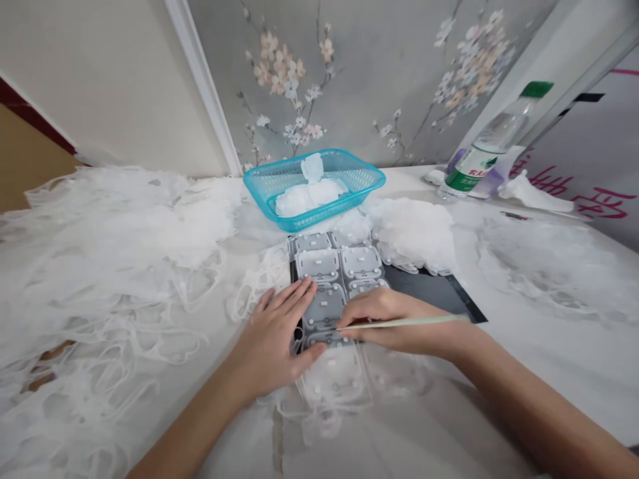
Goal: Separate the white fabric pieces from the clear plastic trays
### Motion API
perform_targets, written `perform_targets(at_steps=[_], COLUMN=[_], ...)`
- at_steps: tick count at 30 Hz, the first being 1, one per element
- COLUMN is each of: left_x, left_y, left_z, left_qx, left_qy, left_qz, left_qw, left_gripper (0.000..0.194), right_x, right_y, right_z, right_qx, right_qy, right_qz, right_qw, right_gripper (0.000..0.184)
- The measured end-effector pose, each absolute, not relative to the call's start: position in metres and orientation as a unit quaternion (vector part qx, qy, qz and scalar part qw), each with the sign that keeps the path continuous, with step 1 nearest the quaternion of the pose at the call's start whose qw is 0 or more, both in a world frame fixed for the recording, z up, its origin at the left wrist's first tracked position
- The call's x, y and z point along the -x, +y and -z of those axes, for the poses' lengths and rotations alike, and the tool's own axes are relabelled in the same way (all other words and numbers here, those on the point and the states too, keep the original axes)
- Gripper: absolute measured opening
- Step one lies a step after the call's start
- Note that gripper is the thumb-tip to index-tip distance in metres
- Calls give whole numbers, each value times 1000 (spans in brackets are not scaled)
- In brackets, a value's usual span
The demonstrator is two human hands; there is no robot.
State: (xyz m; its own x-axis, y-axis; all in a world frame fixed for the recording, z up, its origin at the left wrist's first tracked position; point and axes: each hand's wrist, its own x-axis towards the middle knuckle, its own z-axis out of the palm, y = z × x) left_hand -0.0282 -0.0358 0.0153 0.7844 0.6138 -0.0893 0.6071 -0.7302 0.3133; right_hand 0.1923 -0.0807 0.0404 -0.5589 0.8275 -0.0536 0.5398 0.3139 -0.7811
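Note:
A translucent moulded sheet (333, 274) of several rounded pieces lies on a black mat (435, 290) in the middle of the table. My left hand (277, 332) lies flat on the sheet's left edge, fingers stretched out together. My right hand (394, 323) is closed in a pinch on a thin pale stick (414, 322), whose tip touches the sheet near its front. The stick's long end points right, over my wrist.
A turquoise basket (349, 174) with white pieces stands behind the sheet. Heaps of white translucent offcuts (110, 266) cover the left side; smaller piles (414, 233) lie right. A green-capped bottle (494, 143) leans at the back right by the wall.

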Motion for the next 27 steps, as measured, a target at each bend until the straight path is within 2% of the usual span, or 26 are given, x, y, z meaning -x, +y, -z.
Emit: perform_targets(at_steps=[9,14,27], left_x=[28,26,28], left_y=[-35,-34,-35], left_z=[-13,-12,-12], left_qx=[-929,-929,-929], left_qy=[335,336,337], left_qz=[-5,-6,-4], left_qw=[158,152,156], left_gripper=[73,75,75], right_x=[-206,-200,-189], right_y=[-78,-75,-78], right_z=[-43,-36,-21], right_qx=[448,443,421], right_qy=[-779,-751,-750], right_qz=[-409,-442,-408], right_qw=[158,210,306], right_gripper=[13,12,15])
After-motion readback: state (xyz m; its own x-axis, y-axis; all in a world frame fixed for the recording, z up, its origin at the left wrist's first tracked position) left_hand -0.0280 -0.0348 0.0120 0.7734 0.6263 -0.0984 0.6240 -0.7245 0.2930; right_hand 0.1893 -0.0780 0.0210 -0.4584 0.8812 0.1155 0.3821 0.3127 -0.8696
